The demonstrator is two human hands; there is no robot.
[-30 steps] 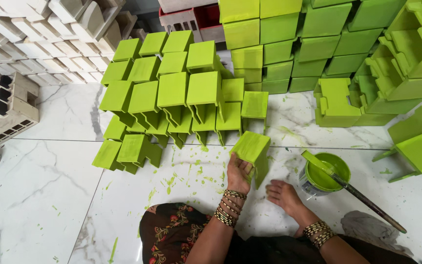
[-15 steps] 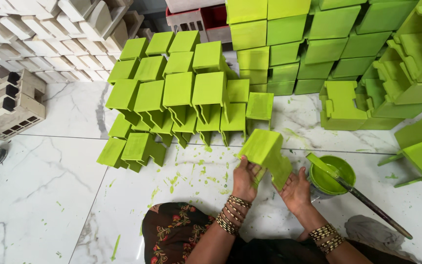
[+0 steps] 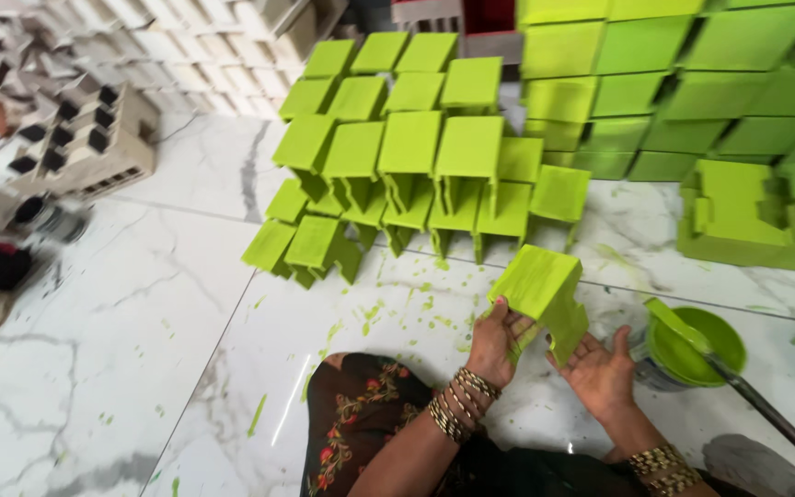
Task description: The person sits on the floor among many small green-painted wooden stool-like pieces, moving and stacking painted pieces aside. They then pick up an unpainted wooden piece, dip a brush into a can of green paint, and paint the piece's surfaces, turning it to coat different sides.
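Lime-green painted block with a notched underside (image 3: 541, 293): lifted clear of the paint-flecked white marble floor (image 3: 121, 368) and tilted, flat wet face up and to the left, stepped legs toward the lap; a second ago held by the left hand alone near the drying rows, now drawn closer and supported from both sides, the right hand having come off the floor. Judged as a turn-over for inspection or for coating of the remaining faces. Left hand (image 3: 497, 342): palm up beneath the near left edge, fingers curled and closed on the block, paint-stained, stacked bangles at the wrist. Right hand (image 3: 600, 370): open palm turned inward, fingers spread and loosely extended, fingertips touching the lower right leg of the block, no firm clasp visible. Just right of the hands: round tub of green paint (image 3: 692, 348) with a long-handled brush (image 3: 738, 387) laid across it. Beyond: rows of finished green blocks (image 3: 407, 156) tipped on edge; unpainted pale blocks (image 3: 75, 138) at far left, blurred.
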